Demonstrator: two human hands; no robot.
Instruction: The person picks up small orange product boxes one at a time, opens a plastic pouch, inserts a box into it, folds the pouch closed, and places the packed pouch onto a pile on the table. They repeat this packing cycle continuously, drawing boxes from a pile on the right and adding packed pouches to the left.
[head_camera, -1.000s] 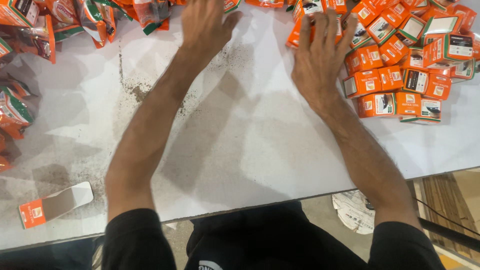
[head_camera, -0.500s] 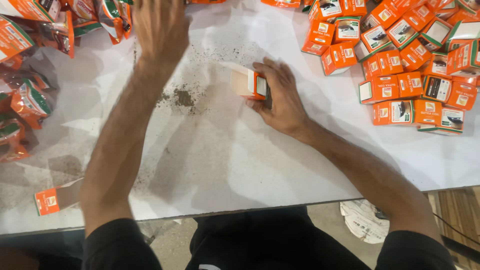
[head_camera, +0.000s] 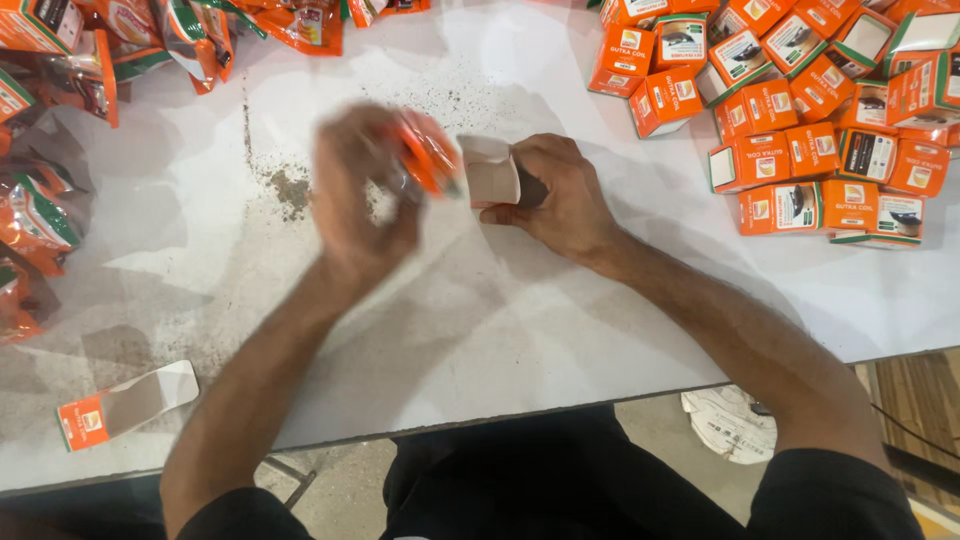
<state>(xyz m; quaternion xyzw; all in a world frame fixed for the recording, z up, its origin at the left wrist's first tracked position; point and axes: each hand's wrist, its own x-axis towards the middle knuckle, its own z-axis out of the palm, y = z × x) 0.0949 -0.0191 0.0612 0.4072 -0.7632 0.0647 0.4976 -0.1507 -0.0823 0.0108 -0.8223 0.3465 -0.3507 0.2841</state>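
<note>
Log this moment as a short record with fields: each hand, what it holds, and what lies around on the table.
left hand: left hand, motion-blurred, holds an orange plastic pouch above the table
right hand: right hand grips a small open cardboard box, its pale flaps facing the pouch
surface: white table with dark powder specks near the left hand
right side: pile of small orange cardboard boxes
left side: heap of orange and green pouches
near edge: flattened orange and white carton
</note>
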